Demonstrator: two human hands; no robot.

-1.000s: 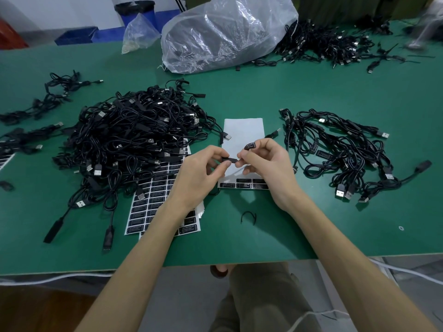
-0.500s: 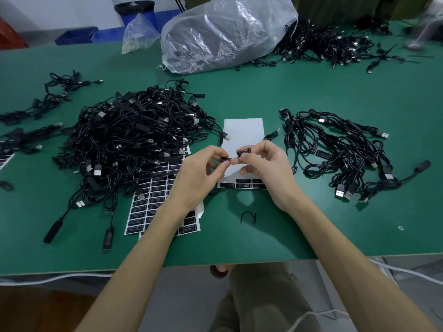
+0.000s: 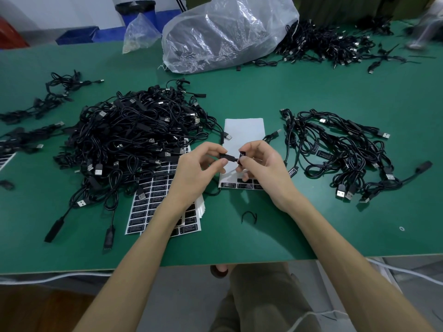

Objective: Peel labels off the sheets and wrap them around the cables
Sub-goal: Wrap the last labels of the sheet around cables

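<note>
1 label [image 3: 242,154] pressed onto 1 cable [image 3: 229,156].
Your left grip [image 3: 194,173] pinches the cable; your right grip [image 3: 266,168] pinches the label onto it.

1. There is a single view, worn on the person's head above the near edge of the desk [image 3: 311,87].
2. It faces forward and down, with the desk's far side at the top and the person's lap at the bottom.
3. It sits close: both forearms run up from the bottom corners, and the left hand [image 3: 194,174] and right hand [image 3: 267,168] meet mid-frame.
4. The wide lens takes in the desk's full width.
</note>
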